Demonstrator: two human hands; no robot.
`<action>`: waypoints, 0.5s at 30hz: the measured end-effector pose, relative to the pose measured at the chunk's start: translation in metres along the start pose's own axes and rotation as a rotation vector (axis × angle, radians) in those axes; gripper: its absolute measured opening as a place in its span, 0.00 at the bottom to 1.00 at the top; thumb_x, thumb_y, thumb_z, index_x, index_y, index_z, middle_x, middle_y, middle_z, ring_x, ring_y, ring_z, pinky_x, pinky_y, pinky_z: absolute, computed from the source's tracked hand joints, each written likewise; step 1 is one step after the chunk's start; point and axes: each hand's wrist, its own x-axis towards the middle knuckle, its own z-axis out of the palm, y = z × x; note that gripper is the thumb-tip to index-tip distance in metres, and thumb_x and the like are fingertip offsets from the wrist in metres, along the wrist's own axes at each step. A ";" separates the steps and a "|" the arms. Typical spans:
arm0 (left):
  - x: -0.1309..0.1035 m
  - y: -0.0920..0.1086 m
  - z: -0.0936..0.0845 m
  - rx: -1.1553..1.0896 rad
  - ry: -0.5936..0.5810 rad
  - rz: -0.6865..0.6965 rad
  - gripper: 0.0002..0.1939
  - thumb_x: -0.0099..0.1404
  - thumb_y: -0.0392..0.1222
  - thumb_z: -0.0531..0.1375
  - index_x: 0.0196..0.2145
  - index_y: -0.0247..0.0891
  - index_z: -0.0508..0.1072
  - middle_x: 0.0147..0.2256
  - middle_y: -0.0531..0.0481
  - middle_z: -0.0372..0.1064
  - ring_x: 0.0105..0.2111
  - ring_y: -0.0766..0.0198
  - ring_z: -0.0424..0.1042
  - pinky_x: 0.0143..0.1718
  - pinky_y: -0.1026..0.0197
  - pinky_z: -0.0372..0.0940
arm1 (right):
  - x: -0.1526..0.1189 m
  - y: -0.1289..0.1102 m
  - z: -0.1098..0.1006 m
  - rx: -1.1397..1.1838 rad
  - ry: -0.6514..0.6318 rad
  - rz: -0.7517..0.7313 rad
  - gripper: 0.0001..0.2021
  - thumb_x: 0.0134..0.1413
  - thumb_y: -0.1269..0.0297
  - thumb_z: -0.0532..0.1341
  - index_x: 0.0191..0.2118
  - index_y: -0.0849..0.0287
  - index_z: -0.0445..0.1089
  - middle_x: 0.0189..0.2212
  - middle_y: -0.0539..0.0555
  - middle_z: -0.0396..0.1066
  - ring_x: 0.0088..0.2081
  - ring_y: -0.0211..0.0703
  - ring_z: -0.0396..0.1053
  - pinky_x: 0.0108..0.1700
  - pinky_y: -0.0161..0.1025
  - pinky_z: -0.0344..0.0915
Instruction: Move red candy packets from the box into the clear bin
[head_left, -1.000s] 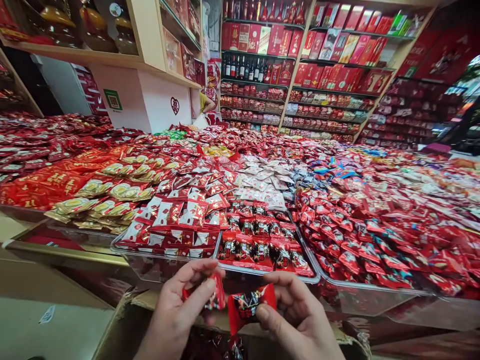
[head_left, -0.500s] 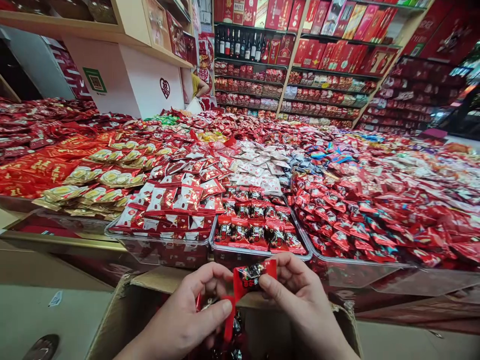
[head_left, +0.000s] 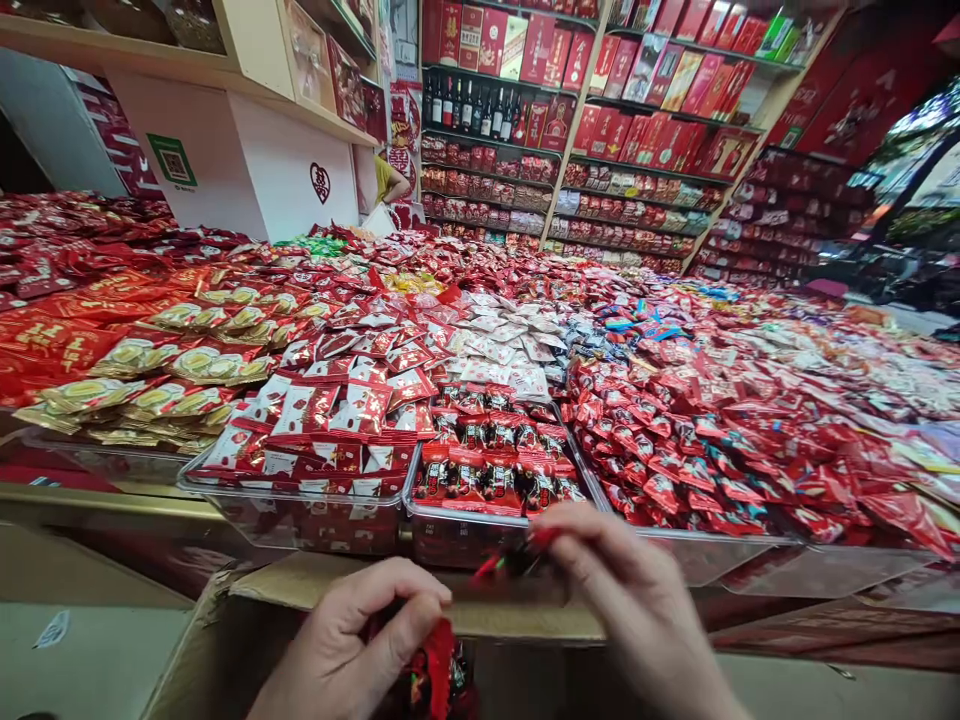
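Candy point(head_left: 517, 556): red-wrapped, blurred, pinched in right hand point(head_left: 630, 600) fingertips; long axis roughly level, one end pointing left toward left hand point(head_left: 352, 640). Left hand grips more red sweets point(head_left: 435, 670) over open carton point(head_left: 315, 585). Clear tray point(head_left: 450, 530) of matching candies sits just beyond right hand.

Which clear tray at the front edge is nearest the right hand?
The tray of red-and-black sweets, straight above the right hand. The neighbouring tray of red-and-white packets sits further left, above the left hand.
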 end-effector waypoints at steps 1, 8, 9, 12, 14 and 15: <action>0.003 0.001 -0.004 0.026 0.060 0.010 0.08 0.56 0.48 0.61 0.25 0.44 0.77 0.22 0.56 0.68 0.25 0.63 0.65 0.29 0.67 0.61 | 0.012 -0.007 -0.014 -0.149 0.056 -0.080 0.07 0.56 0.61 0.58 0.37 0.54 0.73 0.30 0.51 0.73 0.25 0.37 0.67 0.24 0.32 0.63; 0.025 -0.012 -0.020 0.078 0.128 -0.002 0.08 0.58 0.45 0.59 0.26 0.41 0.75 0.23 0.57 0.65 0.25 0.64 0.63 0.29 0.68 0.60 | 0.112 -0.026 -0.064 -0.949 0.028 -0.109 0.09 0.56 0.68 0.53 0.38 0.60 0.70 0.31 0.57 0.75 0.33 0.46 0.70 0.35 0.41 0.64; 0.025 -0.014 -0.021 0.090 0.097 0.004 0.07 0.58 0.45 0.60 0.27 0.42 0.75 0.23 0.57 0.66 0.26 0.63 0.64 0.29 0.67 0.60 | 0.120 -0.025 -0.064 -0.968 -0.005 -0.091 0.09 0.55 0.69 0.53 0.37 0.60 0.70 0.30 0.57 0.75 0.31 0.46 0.70 0.34 0.41 0.63; 0.023 -0.018 -0.022 0.088 0.070 0.007 0.07 0.58 0.45 0.60 0.28 0.42 0.76 0.24 0.56 0.68 0.28 0.63 0.65 0.31 0.68 0.60 | 0.128 -0.023 -0.063 -1.022 -0.091 -0.057 0.10 0.55 0.69 0.52 0.36 0.59 0.71 0.28 0.55 0.74 0.29 0.45 0.69 0.31 0.39 0.62; 0.023 -0.019 -0.022 0.046 0.107 0.005 0.07 0.58 0.45 0.61 0.27 0.42 0.76 0.24 0.56 0.68 0.27 0.63 0.65 0.30 0.68 0.60 | 0.124 -0.023 -0.065 -1.033 -0.148 -0.040 0.10 0.56 0.69 0.52 0.36 0.60 0.71 0.29 0.55 0.74 0.30 0.44 0.69 0.31 0.39 0.62; 0.022 -0.019 -0.022 0.027 0.122 0.003 0.07 0.57 0.46 0.61 0.27 0.42 0.76 0.24 0.57 0.67 0.27 0.64 0.64 0.30 0.69 0.60 | 0.119 -0.023 -0.066 -1.033 -0.180 -0.029 0.10 0.56 0.69 0.52 0.36 0.60 0.71 0.29 0.55 0.74 0.29 0.43 0.69 0.31 0.38 0.63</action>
